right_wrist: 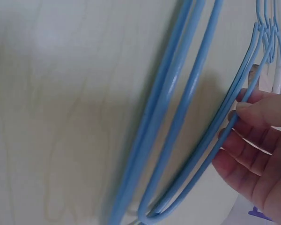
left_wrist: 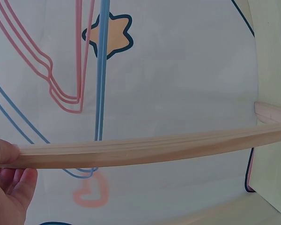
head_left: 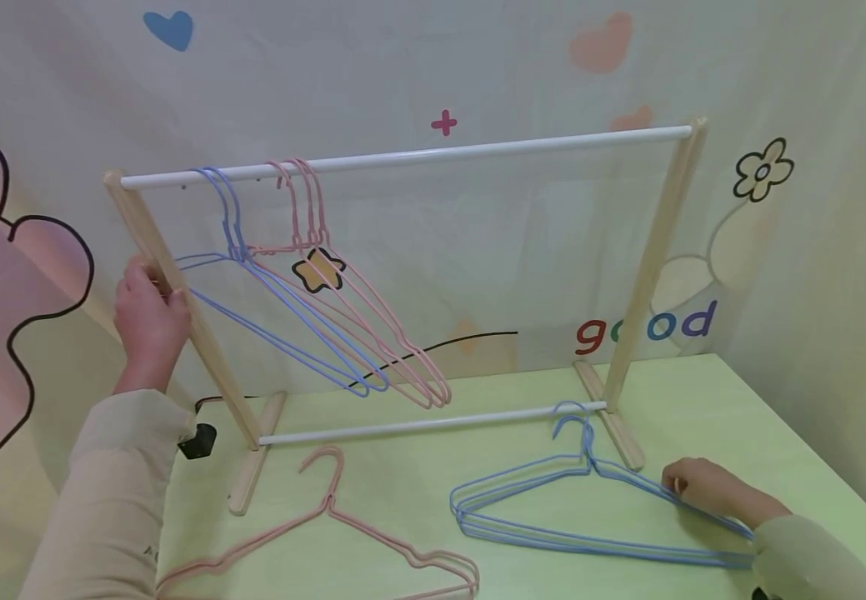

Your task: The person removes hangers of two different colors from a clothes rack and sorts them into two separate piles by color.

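Note:
In the head view, my left hand [head_left: 149, 321] grips the left wooden post [head_left: 211, 354] of a clothes rack. The left wrist view shows its thumb on one side of that post [left_wrist: 131, 153] and fingers on the other. Low at the right, my right hand [head_left: 713, 487] holds the right shoulder of several blue wire hangers [head_left: 588, 458] lying together on the table. Up close in the right wrist view, the thumb and fingers of this hand [right_wrist: 262, 145] pinch a blue hanger wire [right_wrist: 237, 112]; how many wires are held I cannot tell.
From the rack's white top rod [head_left: 493, 150] hang two blue hangers [head_left: 237, 252] and three pink hangers [head_left: 402, 342], towards the left. More pink hangers [head_left: 330, 502] lie on the green table [head_left: 402, 467] in front. A printed curtain [head_left: 478, 275] hangs behind. A small black object [head_left: 198, 442] is near the left foot.

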`<state>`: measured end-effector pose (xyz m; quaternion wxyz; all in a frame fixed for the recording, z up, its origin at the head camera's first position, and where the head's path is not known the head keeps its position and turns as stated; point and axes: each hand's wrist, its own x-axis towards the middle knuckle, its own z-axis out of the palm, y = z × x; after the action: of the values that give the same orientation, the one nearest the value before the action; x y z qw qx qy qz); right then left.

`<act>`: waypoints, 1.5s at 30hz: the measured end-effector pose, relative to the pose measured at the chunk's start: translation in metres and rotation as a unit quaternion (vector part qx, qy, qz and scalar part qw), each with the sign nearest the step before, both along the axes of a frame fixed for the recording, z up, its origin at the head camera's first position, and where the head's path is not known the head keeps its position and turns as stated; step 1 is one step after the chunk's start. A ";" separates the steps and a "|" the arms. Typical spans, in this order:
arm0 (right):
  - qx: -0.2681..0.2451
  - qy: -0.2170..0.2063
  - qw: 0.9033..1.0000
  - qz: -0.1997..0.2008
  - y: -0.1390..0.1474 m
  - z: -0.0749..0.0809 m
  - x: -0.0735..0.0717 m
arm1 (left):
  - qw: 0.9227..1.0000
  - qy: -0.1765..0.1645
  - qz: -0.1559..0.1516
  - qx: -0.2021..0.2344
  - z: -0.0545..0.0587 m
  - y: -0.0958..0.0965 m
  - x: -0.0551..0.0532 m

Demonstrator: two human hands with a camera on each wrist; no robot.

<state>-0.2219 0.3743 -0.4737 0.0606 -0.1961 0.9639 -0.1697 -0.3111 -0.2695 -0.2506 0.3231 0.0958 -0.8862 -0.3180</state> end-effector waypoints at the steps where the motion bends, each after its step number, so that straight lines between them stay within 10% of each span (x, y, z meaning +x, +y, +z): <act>1: -0.002 0.002 1.000 -0.003 0.000 0.000 0.000 | 1.000 0.001 0.000 0.000 0.000 -0.001 0.000; 24: -0.012 -0.026 0.999 0.017 0.013 0.004 0.008 | 1.000 -0.002 -0.006 0.010 0.002 0.000 0.001; 45: -0.086 -0.127 0.988 0.009 -0.072 0.108 -0.016 | 1.000 0.024 -0.007 0.013 0.000 -0.001 0.000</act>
<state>-0.2382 0.3020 -0.3659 0.1667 -0.1863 0.9283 -0.2753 -0.3109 -0.2700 -0.2507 0.3410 0.0862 -0.8744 -0.3342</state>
